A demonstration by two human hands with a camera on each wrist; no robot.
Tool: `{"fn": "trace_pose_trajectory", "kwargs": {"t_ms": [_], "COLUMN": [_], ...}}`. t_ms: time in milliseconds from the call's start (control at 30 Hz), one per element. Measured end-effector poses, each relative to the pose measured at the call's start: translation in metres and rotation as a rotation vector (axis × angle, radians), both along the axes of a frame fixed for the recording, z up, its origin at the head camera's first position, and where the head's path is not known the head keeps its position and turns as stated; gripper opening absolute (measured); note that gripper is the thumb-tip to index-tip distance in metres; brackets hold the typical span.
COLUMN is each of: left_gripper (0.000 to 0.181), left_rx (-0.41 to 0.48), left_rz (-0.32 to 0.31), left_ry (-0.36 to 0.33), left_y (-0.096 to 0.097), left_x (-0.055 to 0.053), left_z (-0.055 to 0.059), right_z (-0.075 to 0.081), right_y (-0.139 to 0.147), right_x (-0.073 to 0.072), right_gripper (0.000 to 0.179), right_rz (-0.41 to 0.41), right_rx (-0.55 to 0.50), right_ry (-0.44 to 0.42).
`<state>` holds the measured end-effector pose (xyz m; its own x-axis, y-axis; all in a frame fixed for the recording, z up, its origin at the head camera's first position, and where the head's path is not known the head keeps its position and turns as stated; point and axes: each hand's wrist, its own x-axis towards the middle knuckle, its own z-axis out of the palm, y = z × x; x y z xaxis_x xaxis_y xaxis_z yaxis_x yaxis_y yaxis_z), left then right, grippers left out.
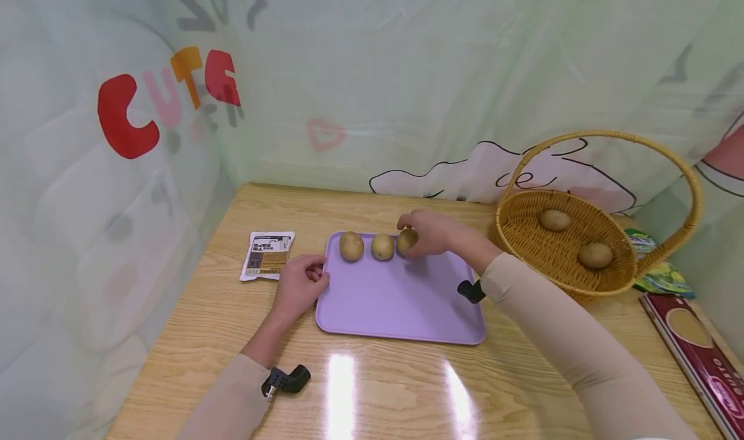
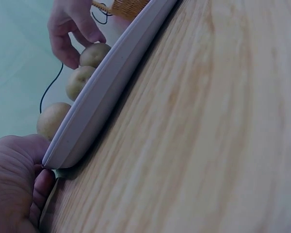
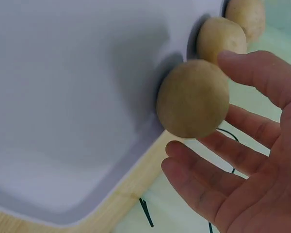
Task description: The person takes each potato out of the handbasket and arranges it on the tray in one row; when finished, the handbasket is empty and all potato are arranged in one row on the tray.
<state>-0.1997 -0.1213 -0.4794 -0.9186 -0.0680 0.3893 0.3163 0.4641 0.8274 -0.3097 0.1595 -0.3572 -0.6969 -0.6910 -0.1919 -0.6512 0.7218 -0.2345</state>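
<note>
A purple tray [image 1: 401, 301] lies on the wooden table, with three potatoes along its far edge. My left hand [image 1: 301, 285] grips the tray's left rim; in the left wrist view its curled fingers [image 2: 41, 191] are at the tray's corner. With thumb and fingers around it, my right hand [image 1: 433, 232] holds the rightmost potato [image 3: 193, 99] at the tray's far edge. Some fingertips are hidden behind that potato. Beside it are the middle potato [image 1: 382, 247] and the left potato [image 1: 351, 246].
A wicker basket [image 1: 540, 259] with a tall handle holds two more potatoes [image 1: 555, 220] at the right. Behind it lies a green packet [image 1: 668, 277], and a dark red box [image 1: 694, 349] is nearer. A white-and-brown packet [image 1: 267, 256] lies left of the tray. A printed curtain [image 1: 372, 84] hangs behind.
</note>
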Motion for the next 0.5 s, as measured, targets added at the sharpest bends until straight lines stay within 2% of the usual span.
{"fn": "trace_pose_trajectory", "kwargs": {"t_ms": [300, 500], "left_gripper": [0.026, 0.026], "left_rx": [0.005, -0.002], "left_rz": [0.002, 0.011], "left_ry": [-0.005, -0.012], "left_y": [0.002, 0.002], "left_x": [0.002, 0.003], "left_z": [0.003, 0.002], "right_z": [0.016, 0.03], "right_y": [0.021, 0.039], "right_x": [0.002, 0.003], "right_gripper": [0.054, 0.052], "right_rz": [0.013, -0.024], "right_rx": [-0.098, -0.125], "right_ry": [0.023, 0.044]}}
